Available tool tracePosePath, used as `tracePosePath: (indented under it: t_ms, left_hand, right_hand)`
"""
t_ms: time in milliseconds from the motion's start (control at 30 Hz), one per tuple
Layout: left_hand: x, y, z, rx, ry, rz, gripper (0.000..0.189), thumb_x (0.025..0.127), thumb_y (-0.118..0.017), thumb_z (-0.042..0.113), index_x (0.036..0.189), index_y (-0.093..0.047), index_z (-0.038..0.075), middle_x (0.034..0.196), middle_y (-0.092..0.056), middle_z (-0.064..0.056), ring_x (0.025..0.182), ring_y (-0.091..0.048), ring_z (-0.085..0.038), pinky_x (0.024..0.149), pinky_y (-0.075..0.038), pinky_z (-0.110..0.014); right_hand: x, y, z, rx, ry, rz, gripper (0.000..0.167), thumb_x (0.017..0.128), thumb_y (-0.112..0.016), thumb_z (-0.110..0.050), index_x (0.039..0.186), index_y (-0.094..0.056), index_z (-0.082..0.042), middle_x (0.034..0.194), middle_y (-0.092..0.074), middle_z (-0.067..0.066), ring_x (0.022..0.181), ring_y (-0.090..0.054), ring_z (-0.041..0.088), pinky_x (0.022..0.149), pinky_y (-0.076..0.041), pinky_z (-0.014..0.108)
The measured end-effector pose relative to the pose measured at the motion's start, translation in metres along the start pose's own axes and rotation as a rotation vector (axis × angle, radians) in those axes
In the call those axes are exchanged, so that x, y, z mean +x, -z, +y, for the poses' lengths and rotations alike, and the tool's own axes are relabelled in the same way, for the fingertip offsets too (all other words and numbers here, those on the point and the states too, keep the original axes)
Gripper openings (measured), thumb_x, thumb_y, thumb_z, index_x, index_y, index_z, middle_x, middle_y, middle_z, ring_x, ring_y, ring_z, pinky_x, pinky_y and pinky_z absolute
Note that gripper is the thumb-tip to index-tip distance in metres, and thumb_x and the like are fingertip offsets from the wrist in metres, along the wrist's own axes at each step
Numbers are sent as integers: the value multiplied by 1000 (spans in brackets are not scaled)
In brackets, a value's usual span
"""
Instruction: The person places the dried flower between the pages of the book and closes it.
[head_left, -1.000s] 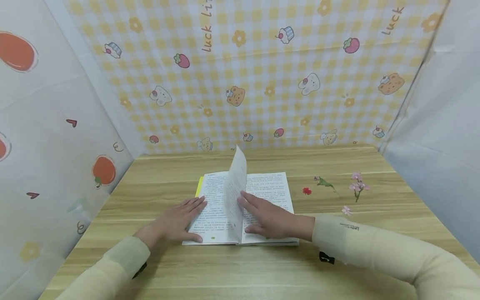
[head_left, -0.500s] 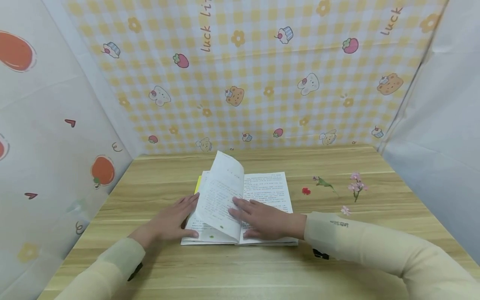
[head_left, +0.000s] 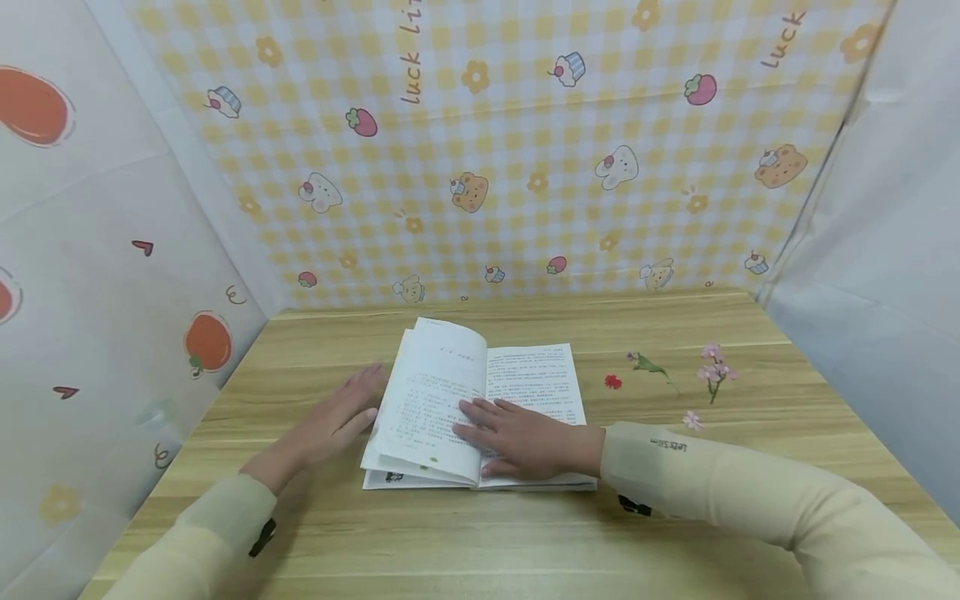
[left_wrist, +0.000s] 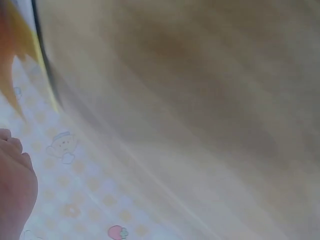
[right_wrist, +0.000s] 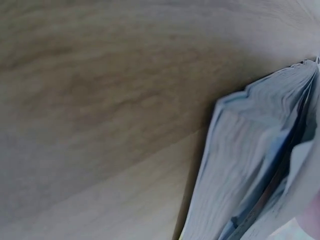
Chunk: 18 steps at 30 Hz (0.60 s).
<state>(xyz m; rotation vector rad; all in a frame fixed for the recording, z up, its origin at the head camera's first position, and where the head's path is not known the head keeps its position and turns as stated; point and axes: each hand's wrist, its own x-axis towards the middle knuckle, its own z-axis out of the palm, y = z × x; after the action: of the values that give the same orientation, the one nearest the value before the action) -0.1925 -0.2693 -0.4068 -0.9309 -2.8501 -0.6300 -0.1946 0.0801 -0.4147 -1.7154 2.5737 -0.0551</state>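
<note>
Book (head_left: pixel 534 371) lies spread on worktop (head_left: pixel 525 542). Your right hand (head_left: pixel 521 440) rests outstretched across its gutter (head_left: pixel 486 371); your left hand (head_left: pixel 330 427), likewise extended, is just left, gripping nothing. Pages (head_left: pixel 427 387) likely light, floppy, easily creased; pinch gently at outer edge.

"luck" twice on checked backdrop (head_left: pixel 525 125), right sleeve (head_left: pixel 720 483) lettering unclear, book (head_left: pixel 450 392) print too small

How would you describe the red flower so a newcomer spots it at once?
On the wooden table, start at the open book. Several loose flowers lie beyond its right edge, and the red flower is the one nearest the book. It alone is red, among pink and purple neighbours.
</note>
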Motion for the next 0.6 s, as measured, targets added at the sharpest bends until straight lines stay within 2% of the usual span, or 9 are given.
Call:
tracePosePath:
  t_ms: [100, 200, 400, 600]
  left_hand:
    - [6, 3, 3, 21, -12, 1, 63, 103, -45, 26, 154, -18, 2, 160, -17, -16, 145, -13, -35, 115, -15, -54]
    - [12, 4, 7, 77, -44, -21, 72, 100, -51, 36, 154, -19, 2, 160, -18, -14, 145, -16, -34, 115, -16, -52]
    - [24, -3, 17, 175, -98, -130, 89, 92, -55, 57, 155, -19, 4, 161, -15, -11, 145, -17, -32, 115, -19, -50]
    - [29, -13, 23, 231, -115, -218, 100, 87, -54, 67, 155, -17, 2, 161, -13, -13, 146, -13, -29, 116, -17, -47]
  right_hand:
    - [1, 1, -1, -4, 11, -3, 67, 102, -37, -50, 156, -21, -14, 161, -13, 13, 146, -12, 31, 116, -16, 48]
    - [3, 1, -1, -15, 19, -4, 65, 103, -34, -51, 155, -25, -14, 160, -16, 14, 146, -13, 31, 116, -17, 49]
    - [7, -2, -4, -90, -2, -10, 64, 103, -28, -53, 154, -30, -16, 159, -19, 13, 145, -16, 31, 115, -19, 49]
    - [10, -2, -10, -112, -32, -30, 60, 104, -28, -50, 153, -32, -16, 159, -20, 13, 145, -17, 31, 115, -20, 49]
